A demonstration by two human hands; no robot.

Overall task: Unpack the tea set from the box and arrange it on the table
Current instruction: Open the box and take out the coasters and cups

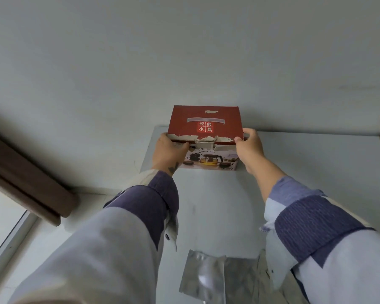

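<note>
On table (294,172), both hands gripping red box (204,123) sides

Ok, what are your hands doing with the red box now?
Left hand and right hand grip red tea set box ends. Box closed. Silver foil pouches near table edge.

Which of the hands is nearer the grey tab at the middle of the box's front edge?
Left. The left hand grips the box with its thumb almost reaching the grey tab; the right hand grips the far right corner.
</note>
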